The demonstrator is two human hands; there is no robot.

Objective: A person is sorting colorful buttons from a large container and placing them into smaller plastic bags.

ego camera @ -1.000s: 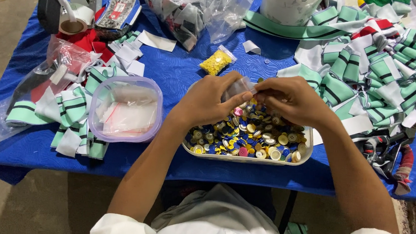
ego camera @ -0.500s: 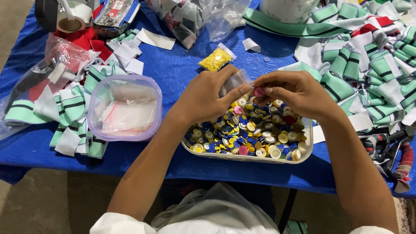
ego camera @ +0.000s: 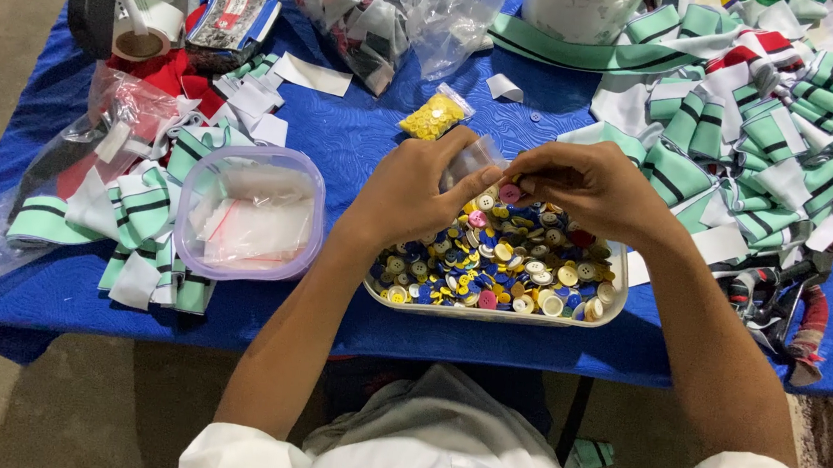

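A white rectangular tray (ego camera: 490, 312) full of mixed buttons, yellow, blue, pink and cream, sits on the blue table in front of me. My left hand (ego camera: 410, 191) hovers over the tray's far left corner and pinches a small clear plastic bag (ego camera: 471, 161). My right hand (ego camera: 592, 184) is over the tray's far side, fingertips pinched at the bag's mouth on a pink button (ego camera: 510, 192). Both forearms reach in from the bottom of the view.
A clear lidded tub (ego camera: 250, 211) with small bags stands left of the tray. Green-and-white striped fabric pieces (ego camera: 746, 142) pile up at the right and left. A small bag of yellow buttons (ego camera: 435, 115), larger plastic bags (ego camera: 386, 11) and a tape roll (ego camera: 143, 29) lie farther back.
Both hands have stayed over the tray's far side; the right fingers shifted slightly toward the bag's mouth with the pink button.
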